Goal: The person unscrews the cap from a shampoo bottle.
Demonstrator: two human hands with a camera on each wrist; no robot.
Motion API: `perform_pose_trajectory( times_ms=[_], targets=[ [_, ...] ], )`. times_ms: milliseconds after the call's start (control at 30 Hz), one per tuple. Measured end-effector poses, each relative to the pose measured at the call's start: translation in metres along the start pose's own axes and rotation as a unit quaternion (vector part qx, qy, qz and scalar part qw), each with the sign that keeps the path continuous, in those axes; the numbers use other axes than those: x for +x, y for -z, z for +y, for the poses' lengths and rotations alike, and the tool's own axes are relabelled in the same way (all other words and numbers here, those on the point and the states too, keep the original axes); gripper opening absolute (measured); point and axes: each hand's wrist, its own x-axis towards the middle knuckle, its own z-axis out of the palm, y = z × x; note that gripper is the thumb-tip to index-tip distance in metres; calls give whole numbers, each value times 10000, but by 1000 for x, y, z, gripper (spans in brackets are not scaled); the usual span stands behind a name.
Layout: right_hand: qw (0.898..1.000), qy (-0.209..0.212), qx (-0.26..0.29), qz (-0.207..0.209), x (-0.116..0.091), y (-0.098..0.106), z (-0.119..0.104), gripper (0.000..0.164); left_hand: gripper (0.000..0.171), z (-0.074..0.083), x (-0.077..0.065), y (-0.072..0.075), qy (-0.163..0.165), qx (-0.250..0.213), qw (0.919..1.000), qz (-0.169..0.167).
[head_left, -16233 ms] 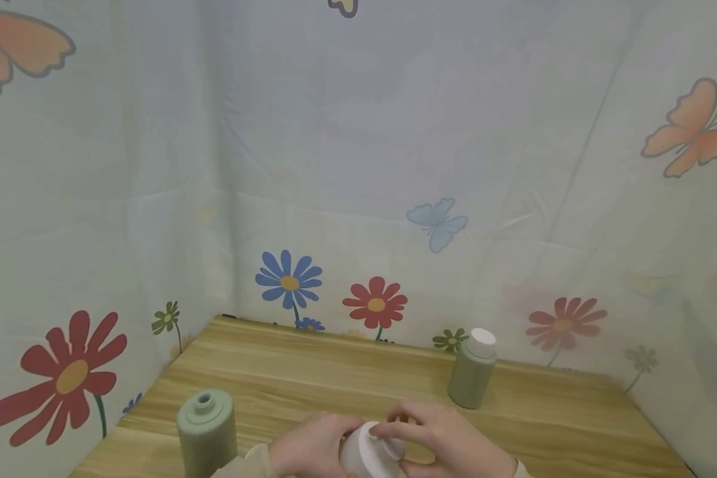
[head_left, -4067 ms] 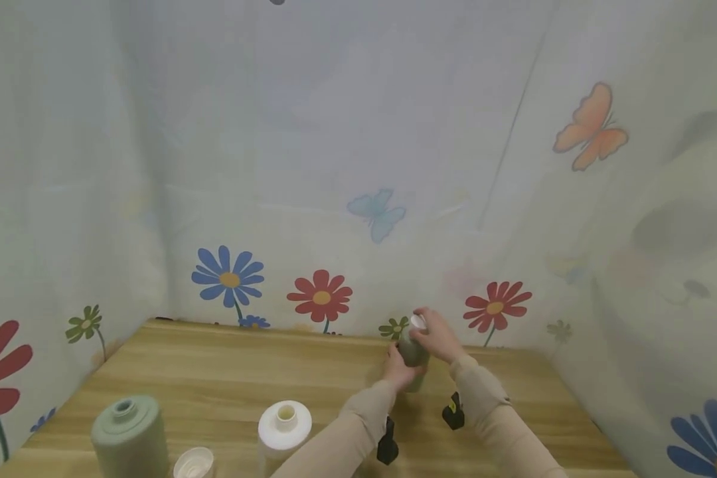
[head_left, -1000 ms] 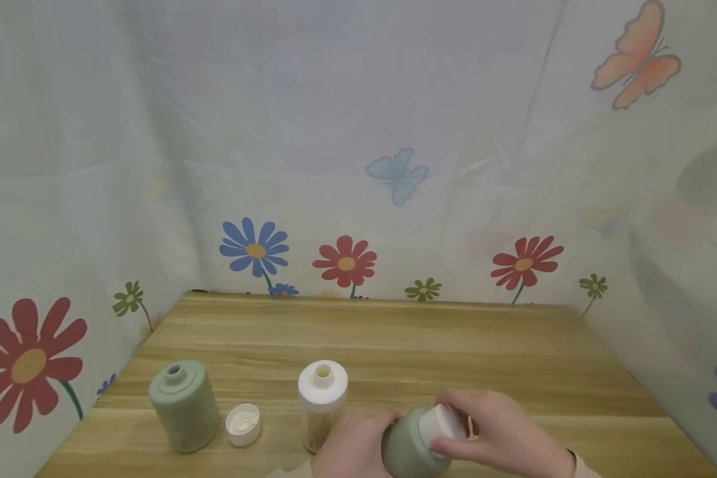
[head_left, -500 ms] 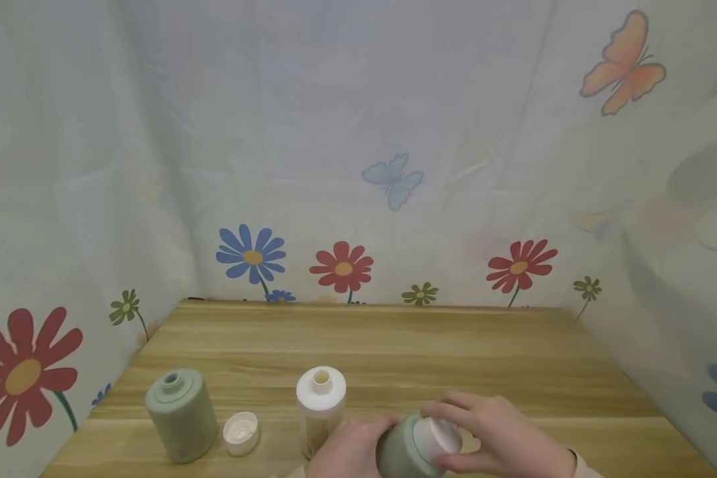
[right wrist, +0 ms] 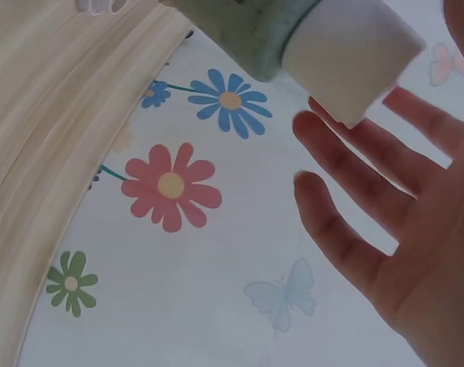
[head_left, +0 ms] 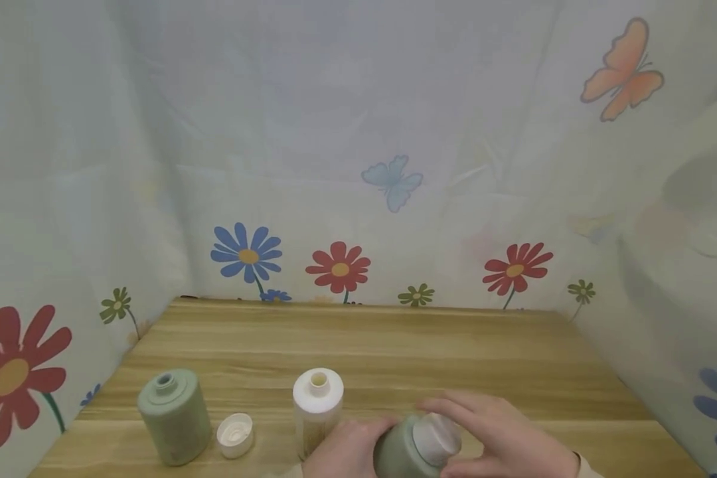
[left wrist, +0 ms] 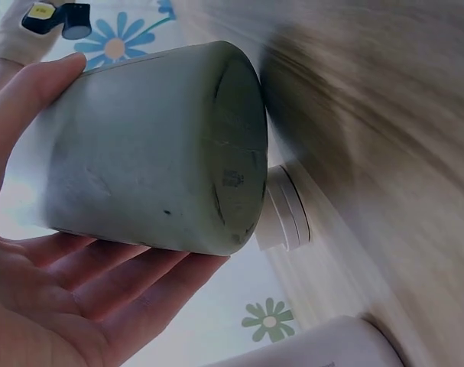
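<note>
My left hand [head_left: 346, 451] grips a sage-green bottle [head_left: 397, 451] by its body, at the front right of the table. The left wrist view shows this green bottle [left wrist: 132, 145] tipped, its base toward the camera and the left thumb along its side. A white cap [head_left: 436, 438] sits on its neck, slightly blurred. My right hand [head_left: 502, 435] is around that cap, fingers over its far side. In the right wrist view the right hand [right wrist: 415, 199] has long, spread fingers by the cap [right wrist: 354, 53], the thumb apart from it.
A white bottle [head_left: 318, 398] without a cap stands left of my left hand. Farther left are a loose white cap [head_left: 236, 435], hollow side up, and a wide green bottle [head_left: 176, 418] with an uncovered neck. Printed curtains [head_left: 311, 133] enclose the wooden table [head_left: 358, 338].
Earlier the green bottle stood at the back right; it came forward in my hands. Over the last half second, my right thumb has come off the cap; the bottle barely moved.
</note>
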Motion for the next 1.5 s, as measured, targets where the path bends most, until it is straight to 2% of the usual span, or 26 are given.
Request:
perform_pose_trajectory(
  times_ms=[67, 167, 267, 333, 433, 633, 833, 1000, 1067, 1200, 1300, 1367, 1500],
  targets=[
    [9990, -264, -341, 102, 0, -1, -1, 64, 65, -1, 0, 1, -106, 92, 9999, 48],
    [9950, -712, -688, 133, 1, -2, -2, 56, 67, -3, -1, 2, -109, 82, 9999, 23],
    [9918, -1185, -468, 44, 2, -2, -3, 40, 65, -3, -1, 1, -187, 195, 9996, 29],
    [9912, -1299, -265, 13, 2, -2, -4, 32, 63, -2, -1, 1, -231, 311, 9992, 21],
    [9919, -1265, -126, 1, 1, -2, -5, 26, 61, -1, -1, 1, -246, 436, 9987, -41],
    [9953, -702, -640, 208, -1, -2, -5, 30, 62, -2, -2, 2, -224, 294, 9993, -90],
    [9994, -148, -263, 143, -2, 0, -2, 40, 62, -5, -2, 1, -245, 297, 9993, -38],
    [9998, 110, -111, 158, -1, 1, -1, 46, 64, -6, -2, 2, -217, 276, 9993, -104],
    [9995, 24, -264, 187, -2, 2, -1, 49, 65, -6, -1, 3, -200, 232, 9994, -133],
    [9958, -421, -773, 246, -3, 3, 0, 53, 67, -7, -1, 3, -194, 82, 9997, -140],
    [9916, -709, -1033, 329, -2, 3, 1, 46, 68, -8, 0, 3, -163, -97, 9997, -175],
    [9909, -835, -1002, 336, -1, 3, 2, 40, 69, -9, 0, 3, -139, -139, 9996, -190],
    [9900, -1306, -527, 23, 0, 4, -1, 32, 68, -9, -1, 3, -118, -183, 9995, -237]
  ],
)
